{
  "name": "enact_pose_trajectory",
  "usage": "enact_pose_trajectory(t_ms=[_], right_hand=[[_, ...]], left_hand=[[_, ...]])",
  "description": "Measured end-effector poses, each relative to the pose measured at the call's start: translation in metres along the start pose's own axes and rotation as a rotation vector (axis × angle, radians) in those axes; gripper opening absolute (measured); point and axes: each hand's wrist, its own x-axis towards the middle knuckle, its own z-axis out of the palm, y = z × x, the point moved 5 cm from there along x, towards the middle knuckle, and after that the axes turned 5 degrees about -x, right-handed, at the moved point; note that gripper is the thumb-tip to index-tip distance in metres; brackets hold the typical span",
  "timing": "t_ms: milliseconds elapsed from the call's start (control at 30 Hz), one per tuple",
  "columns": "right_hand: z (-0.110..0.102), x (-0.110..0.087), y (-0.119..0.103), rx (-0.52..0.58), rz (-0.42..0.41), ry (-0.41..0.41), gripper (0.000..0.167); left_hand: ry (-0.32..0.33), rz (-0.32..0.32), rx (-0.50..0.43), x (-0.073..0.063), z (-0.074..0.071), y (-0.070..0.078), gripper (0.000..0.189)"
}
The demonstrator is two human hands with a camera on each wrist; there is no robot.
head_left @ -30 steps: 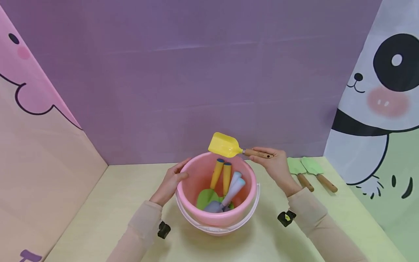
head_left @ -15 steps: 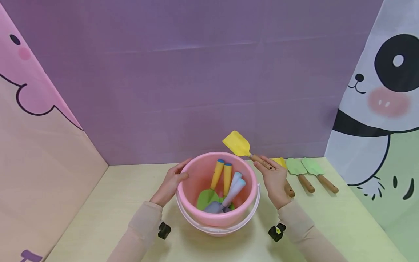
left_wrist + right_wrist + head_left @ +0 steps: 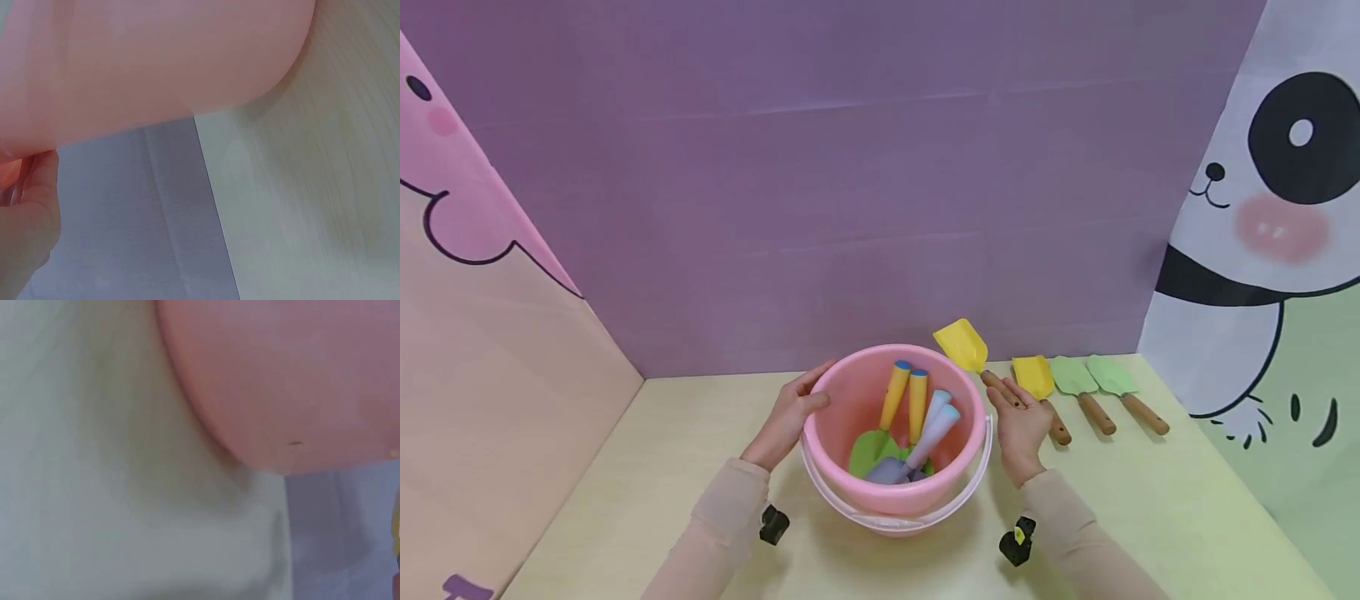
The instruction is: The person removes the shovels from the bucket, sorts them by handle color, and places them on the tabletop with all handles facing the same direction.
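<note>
A pink bucket [image 3: 820,492] with a white handle [image 3: 887,523] stands on the table, tools leaning inside it. My left hand [image 3: 786,419] grips its left rim, thumb at the inner side; the left wrist view shows this hand [image 3: 31,219] at the bucket's wall [image 3: 144,62]. In my right hand [image 3: 1021,425], close by the right rim, is a yellow shovel [image 3: 964,344] held by its wooden handle, blade up and slanting left behind the rim. Inside the bucket are yellow-handled green shovels [image 3: 871,452] and lilac-handled grey-purple ones [image 3: 936,429].
Right of my right hand lie another yellow shovel [image 3: 1033,375] and two light green shovels [image 3: 1072,375] with wooden handles, side by side on the pale table [image 3: 1135,517]. A purple wall [image 3: 880,183] rises behind the table, with printed side walls left and right.
My right hand has moved down and left toward the bucket's rim. Its yellow shovel swung more upright and lowered to the right, uncovering the other yellow shovel. The left hand has stayed at the rim.
</note>
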Motion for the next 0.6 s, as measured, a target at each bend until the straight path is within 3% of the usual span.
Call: enact_pose_trajectory(t_ms=[367,600], right_hand=[[-0.014,0.001,0.029,-0.177,0.077,0.139,0.042],[-0.015,0.004,0.049,-0.151,0.152,0.126,0.046]], left_hand=[[-0.007,0.0,-0.018,0.0,0.002,0.001,0.06],[0.002,0.007,-0.027,-0.001,0.002,-0.001,0.059]])
